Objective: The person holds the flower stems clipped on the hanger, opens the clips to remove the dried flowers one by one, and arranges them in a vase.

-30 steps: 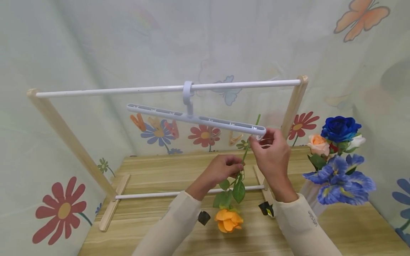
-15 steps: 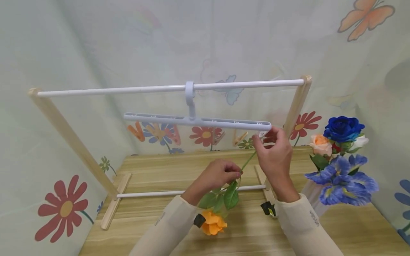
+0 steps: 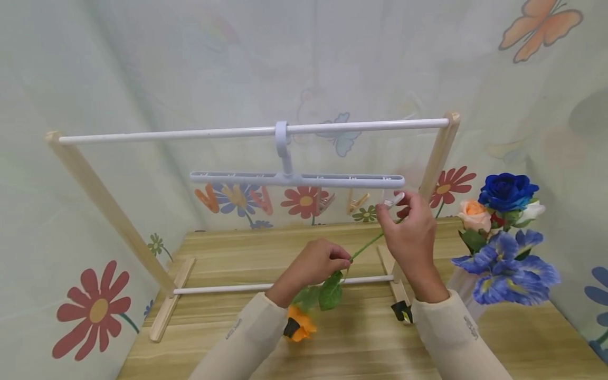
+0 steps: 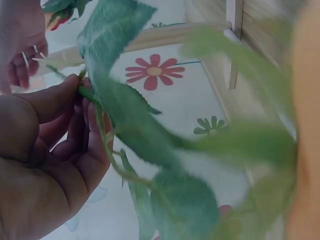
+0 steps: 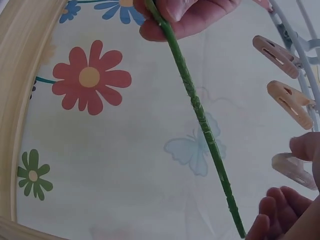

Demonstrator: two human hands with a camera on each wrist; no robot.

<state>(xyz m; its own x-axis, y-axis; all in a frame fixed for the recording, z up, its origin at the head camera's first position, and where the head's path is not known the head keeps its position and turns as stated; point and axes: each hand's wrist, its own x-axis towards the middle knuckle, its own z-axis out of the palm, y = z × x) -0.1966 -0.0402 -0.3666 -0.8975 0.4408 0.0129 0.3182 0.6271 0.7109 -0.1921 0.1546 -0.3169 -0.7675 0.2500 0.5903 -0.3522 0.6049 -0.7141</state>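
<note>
My left hand [image 3: 315,264] pinches the green stem [image 3: 367,246] of an orange artificial flower [image 3: 306,328], whose bloom hangs low by the left sleeve, partly covered by a black piece. Blurred green leaves [image 4: 125,115] fill much of the left wrist view. The stem slants up rightward, its cut end by the curled fingers of my right hand [image 3: 412,227]. With thumb and forefinger, that hand pinches the pale clothespin [image 5: 291,168] at the right end of a light-blue hanger [image 3: 332,180]. Stem and clothespin are apart in the right wrist view.
The hanger hooks over the white rod [image 3: 190,134] of a wooden-ended rack. Several other clothespins, such as an orange one [image 3: 207,199], hang from it. To the right, a white vase [image 3: 463,287] holds artificial flowers, including a blue rose [image 3: 508,191]. A wooden tabletop [image 3: 342,348] lies below.
The stem's end has dropped from above the hanger to beneath it, near my right palm. My left hand and the bloom have shifted left. The tilted hanger has levelled out.
</note>
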